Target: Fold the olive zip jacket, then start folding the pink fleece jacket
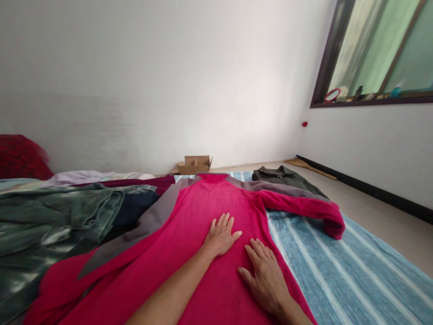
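A bright pink jacket point(209, 198) with grey shoulder panels lies spread out, its collar pointing away from me. My left hand point(221, 235) rests flat on the middle of it, fingers stretched forward and thumb out to the side. Lower and to the right, my right hand point(263, 273) also lies on the pink cloth, palm down with the thumb apart. Neither hand grips anything. One sleeve point(304, 205) reaches out to the right and bends at the cuff; the other sleeve point(115, 253) runs down toward the lower left.
Blue striped bedding point(338, 266) lies beneath. Dark green trousers point(61, 212) and other clothes are piled at left; a folded dark garment point(287, 176) lies beyond the right sleeve. A cardboard box point(195, 166) stands by the wall. At right is a window sill point(372, 102) holding small items.
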The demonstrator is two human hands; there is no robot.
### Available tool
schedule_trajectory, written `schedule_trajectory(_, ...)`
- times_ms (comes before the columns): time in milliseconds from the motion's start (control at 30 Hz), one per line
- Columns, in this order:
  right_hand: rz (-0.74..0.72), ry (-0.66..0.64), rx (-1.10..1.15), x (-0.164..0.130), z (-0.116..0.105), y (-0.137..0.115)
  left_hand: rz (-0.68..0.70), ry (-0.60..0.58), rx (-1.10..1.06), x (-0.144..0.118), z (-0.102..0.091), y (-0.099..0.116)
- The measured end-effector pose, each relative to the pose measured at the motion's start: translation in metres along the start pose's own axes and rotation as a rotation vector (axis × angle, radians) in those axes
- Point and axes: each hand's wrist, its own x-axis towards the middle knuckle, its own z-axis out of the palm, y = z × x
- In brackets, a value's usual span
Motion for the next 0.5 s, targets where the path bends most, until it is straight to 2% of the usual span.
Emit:
schedule_trajectory(333, -0.127, 0.204, -0.074, -0.001, 0.016, 0.010, 0.012, 0.017, -0.008, 0.000, 0.004, -0.001)
schedule_trajectory(500, -0.108, 0.168, -0.056, -0.001, 0.014, 0.010, 0.016, 0.004, -0.018, -0.001, 0.004, -0.001)
